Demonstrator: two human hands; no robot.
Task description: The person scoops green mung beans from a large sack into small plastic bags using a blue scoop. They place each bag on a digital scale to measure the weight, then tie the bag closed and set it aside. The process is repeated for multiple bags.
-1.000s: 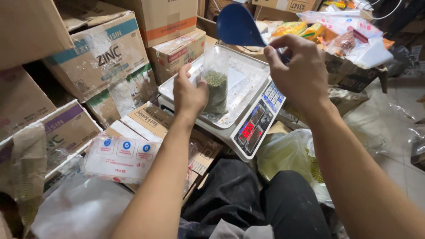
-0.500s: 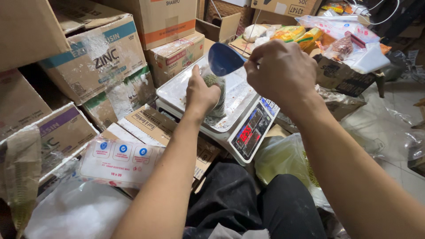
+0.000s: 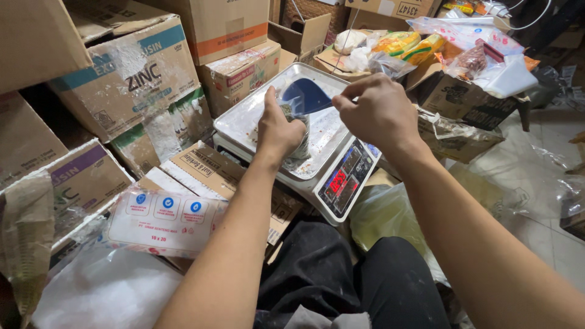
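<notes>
A blue scoop [image 3: 306, 95] sits tipped over the mouth of a small clear bag [image 3: 297, 131] of dark greenish stuff, its bowl pointing down and left into the bag and its long axis running up to the right toward the right hand [image 3: 379, 113]. That hand is curled nearly closed, thumb and forefinger pinched; it seems to grip the scoop's handle, though the handle itself is hidden. The left hand [image 3: 277, 131] is wrapped around the bag, fingers closed on it, holding it upright on the steel pan [image 3: 244, 119] of a digital scale [image 3: 344, 180] with a red lit display. Cardboard boxes [image 3: 137, 79] crowd the left and back, plastic packets [image 3: 463, 36] pile up at the right, and a flat pack of bags [image 3: 164, 222] lies near the person's knee.
</notes>
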